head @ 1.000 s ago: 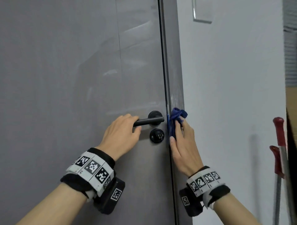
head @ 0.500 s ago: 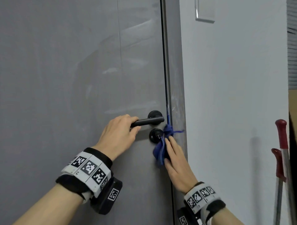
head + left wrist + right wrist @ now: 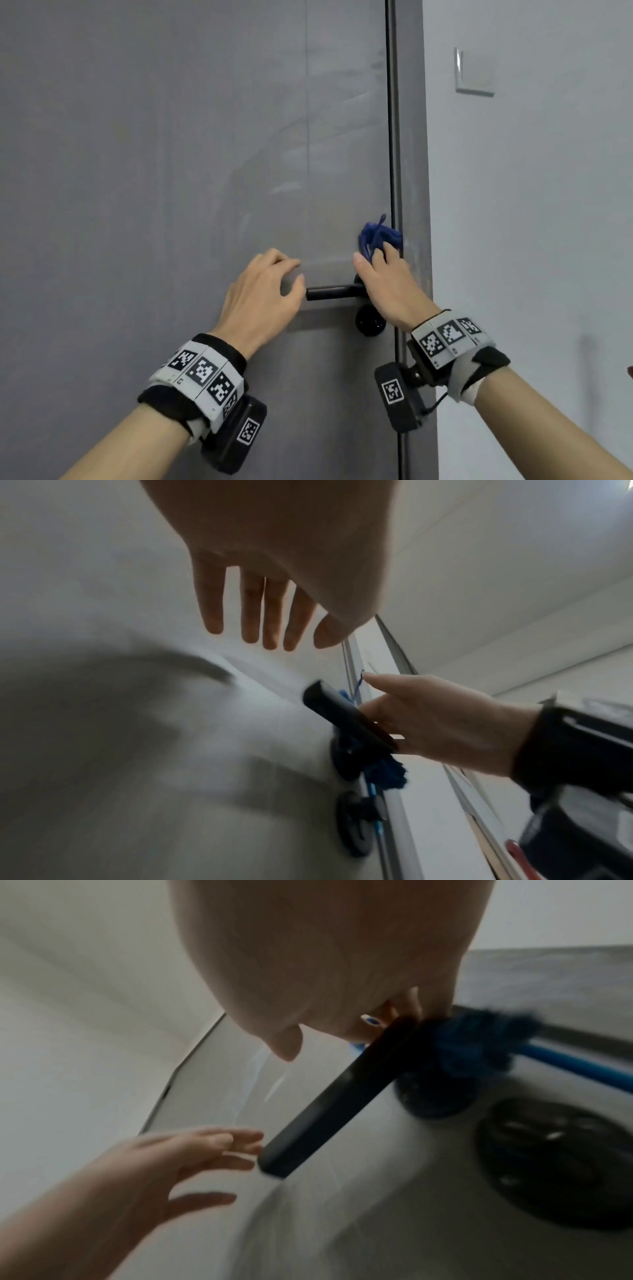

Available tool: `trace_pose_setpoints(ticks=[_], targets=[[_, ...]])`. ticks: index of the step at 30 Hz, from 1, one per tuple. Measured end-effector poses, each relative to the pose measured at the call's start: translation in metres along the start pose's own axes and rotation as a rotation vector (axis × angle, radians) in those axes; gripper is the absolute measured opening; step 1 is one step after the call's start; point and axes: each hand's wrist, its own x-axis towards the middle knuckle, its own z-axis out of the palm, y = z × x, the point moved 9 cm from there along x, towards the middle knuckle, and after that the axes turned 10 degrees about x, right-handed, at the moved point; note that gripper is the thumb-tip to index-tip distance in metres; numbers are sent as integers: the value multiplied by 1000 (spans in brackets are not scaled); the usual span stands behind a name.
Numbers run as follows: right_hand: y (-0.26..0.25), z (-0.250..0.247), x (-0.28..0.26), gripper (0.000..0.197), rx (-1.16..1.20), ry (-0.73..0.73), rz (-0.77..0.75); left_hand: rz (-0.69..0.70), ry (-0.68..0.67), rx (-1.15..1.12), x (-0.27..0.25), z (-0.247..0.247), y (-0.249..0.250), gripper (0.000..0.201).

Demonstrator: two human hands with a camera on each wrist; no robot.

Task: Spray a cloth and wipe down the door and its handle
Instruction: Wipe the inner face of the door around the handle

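Observation:
The grey door (image 3: 171, 171) carries a black lever handle (image 3: 329, 293) with a round lock knob (image 3: 370, 322) under it. My left hand (image 3: 263, 294) hovers just off the lever's free end with fingers (image 3: 260, 610) straight and spread, holding nothing. My right hand (image 3: 387, 284) grips a bunched blue cloth (image 3: 376, 236) and presses it on the door just above the handle's base, beside the door edge. From the right wrist view the cloth (image 3: 472, 1047) sits bunched behind the lever (image 3: 335, 1096) at its round base. The right palm hides the lever's inner end in the head view.
A grey door frame (image 3: 416, 171) runs along the door's right edge, with a white wall (image 3: 531, 240) beyond it. A light switch (image 3: 474, 73) is mounted high on that wall. Something red (image 3: 630, 371) shows at the far right edge.
My left hand has let go of the lever and opened. My right hand has carried the cloth from beside the lock knob up to above the handle's base.

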Motion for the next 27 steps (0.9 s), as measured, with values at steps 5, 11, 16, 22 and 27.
trace_pose_setpoints(ticks=[5,11,16,22,27], targets=[[-65,60,-25,79,-459,-11,-136,-110,122,40,0,-42,-63,39],[-134,144,-36,71,-462,-201,-487,-246,60,150,-7,-59,-115,58],[-143,81,33,71,-429,-26,-466,-259,-10,153,4,-64,-126,65],[-155,12,71,65,-376,92,-397,-227,-50,138,24,-55,-108,70],[-88,-8,49,44,-253,189,-379,-150,-53,46,28,-34,-62,68]])
